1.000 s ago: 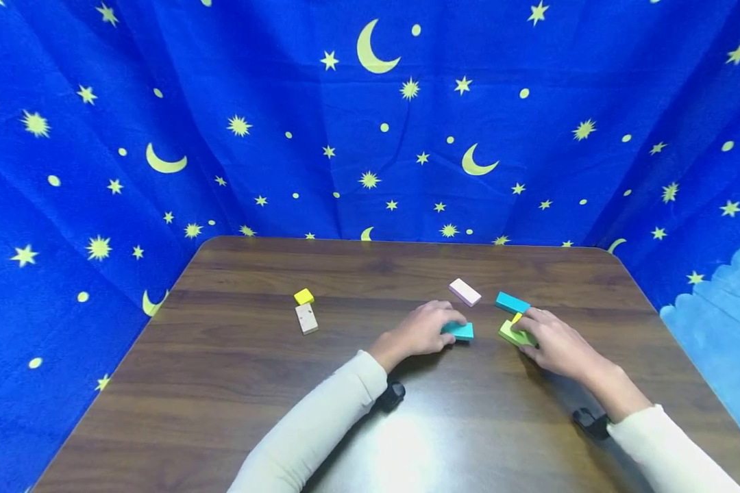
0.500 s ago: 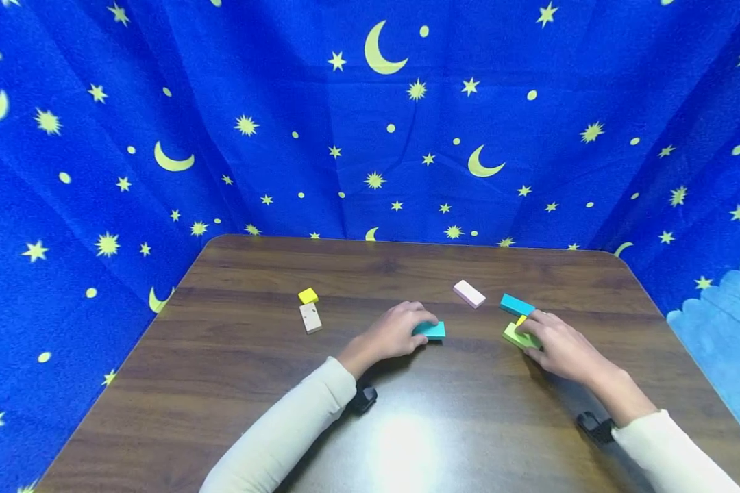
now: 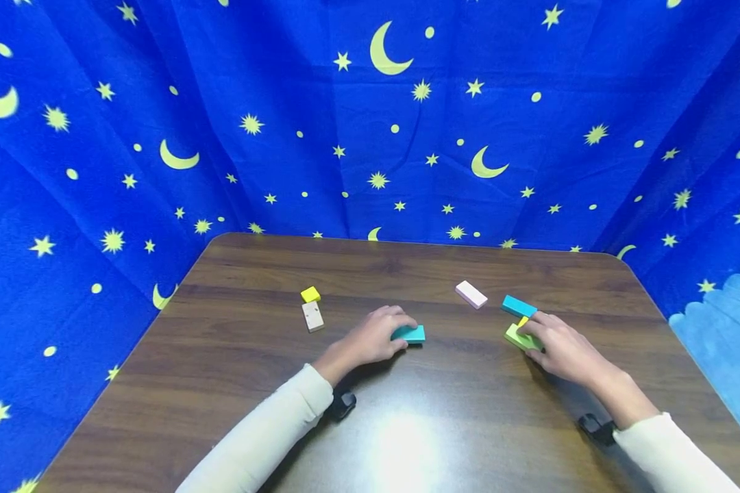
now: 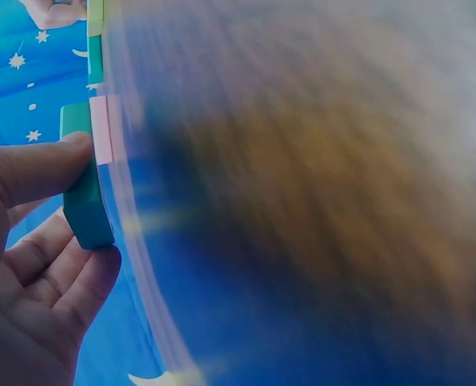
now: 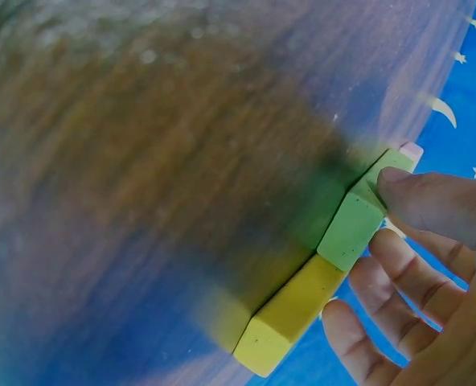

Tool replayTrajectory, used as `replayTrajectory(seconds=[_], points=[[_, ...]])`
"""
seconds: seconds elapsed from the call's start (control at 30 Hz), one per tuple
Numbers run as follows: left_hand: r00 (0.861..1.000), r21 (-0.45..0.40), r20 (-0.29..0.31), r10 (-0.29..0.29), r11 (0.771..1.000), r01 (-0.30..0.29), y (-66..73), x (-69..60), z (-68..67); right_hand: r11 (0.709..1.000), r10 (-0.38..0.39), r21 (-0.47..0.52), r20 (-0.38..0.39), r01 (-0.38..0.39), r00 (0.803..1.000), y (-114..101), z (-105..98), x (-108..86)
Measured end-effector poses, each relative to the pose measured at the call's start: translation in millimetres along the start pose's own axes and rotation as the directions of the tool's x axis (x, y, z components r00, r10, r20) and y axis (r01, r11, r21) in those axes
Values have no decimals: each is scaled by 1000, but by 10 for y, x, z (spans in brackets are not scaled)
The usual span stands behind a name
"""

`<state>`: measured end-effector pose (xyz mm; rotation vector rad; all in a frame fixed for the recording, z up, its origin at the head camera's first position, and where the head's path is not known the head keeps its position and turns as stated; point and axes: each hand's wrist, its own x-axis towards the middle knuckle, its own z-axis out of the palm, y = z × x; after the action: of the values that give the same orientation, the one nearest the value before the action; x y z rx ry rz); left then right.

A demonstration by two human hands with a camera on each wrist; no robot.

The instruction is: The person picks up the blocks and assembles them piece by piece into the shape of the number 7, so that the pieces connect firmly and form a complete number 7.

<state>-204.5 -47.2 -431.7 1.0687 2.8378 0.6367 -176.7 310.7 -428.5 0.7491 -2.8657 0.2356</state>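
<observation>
My left hand (image 3: pixel 370 337) pinches a teal block (image 3: pixel 413 335) low over the middle of the table. In the left wrist view, the thumb and fingertips of that hand (image 4: pixel 41 233) grip opposite sides of this block (image 4: pixel 89 201). At the right, my right hand (image 3: pixel 566 349) holds a light green block (image 3: pixel 518 336); a yellow block (image 3: pixel 523 320) lies just behind it, partly covered by the fingers. The right wrist view shows the thumb of my right hand (image 5: pixel 439 265) on the green block (image 5: pixel 353 229), whose end touches the yellow block (image 5: pixel 294 305).
Behind the yellow block lies a blue block (image 3: pixel 519 305), and a pink block (image 3: pixel 471 294) sits to its left. A small yellow block (image 3: pixel 310 294) and a pale speckled block (image 3: pixel 312 316) stand at the left of the wooden table (image 3: pixel 222 342). A blue star-patterned cloth hangs behind.
My left hand has moved left with the teal block, away from the right hand. My right hand keeps its hold on the green block in nearly the same place.
</observation>
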Motion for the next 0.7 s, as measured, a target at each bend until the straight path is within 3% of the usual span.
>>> replayTrajectory(seconds=[0.43,0.7], points=[[999,27,23,-32,999,31,-77,-350,-73,1000,7,-1,5,-7,1000,-19,-5,5],[998,36,28,-48,998,47,-121,-481,-67,1000,22,-18,12,-22,1000,-32,3,-1]])
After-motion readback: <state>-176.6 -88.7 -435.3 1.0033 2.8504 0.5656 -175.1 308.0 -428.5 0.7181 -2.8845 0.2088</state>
